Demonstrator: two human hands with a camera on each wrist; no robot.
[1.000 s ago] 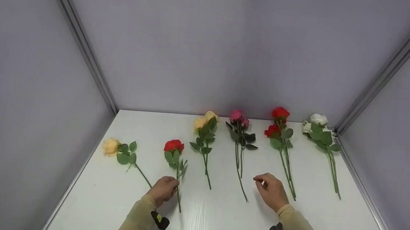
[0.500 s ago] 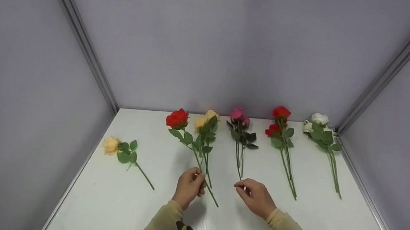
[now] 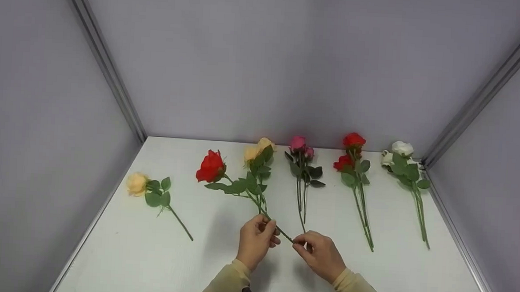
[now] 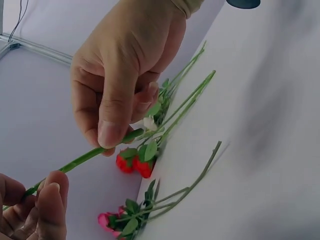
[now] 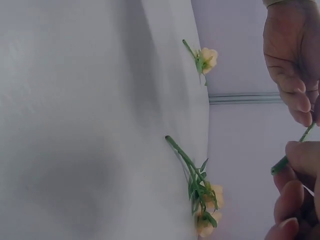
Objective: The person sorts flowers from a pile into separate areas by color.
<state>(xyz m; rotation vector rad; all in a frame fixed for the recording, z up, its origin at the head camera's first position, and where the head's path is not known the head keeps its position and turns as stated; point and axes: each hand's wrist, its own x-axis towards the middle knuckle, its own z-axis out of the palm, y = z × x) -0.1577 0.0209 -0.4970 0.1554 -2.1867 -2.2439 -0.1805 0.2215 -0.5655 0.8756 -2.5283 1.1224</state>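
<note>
A red rose (image 3: 211,166) with a long green stem is held above the white table, its bloom leaning to the left. My left hand (image 3: 256,240) pinches the stem around its middle; in the left wrist view this hand (image 4: 37,207) is at the lower left. My right hand (image 3: 319,252) pinches the stem near its cut end, between thumb and fingers. The right wrist view shows that end of the green stem (image 5: 281,164) poking out of the right fingers. Behind the held rose lie two yellow roses (image 3: 259,151), partly covered by its leaves.
A single yellow rose (image 3: 138,184) lies at the left of the table (image 3: 147,264). Along the back lie pink roses (image 3: 298,143), red roses (image 3: 353,140) and white roses (image 3: 402,148). Grey panels (image 3: 264,66) enclose the table at the back and sides.
The left hand has lifted the red rose and carried it right, its bloom now tilting left. My right hand has moved left and taken hold of the stem's lower end.
</note>
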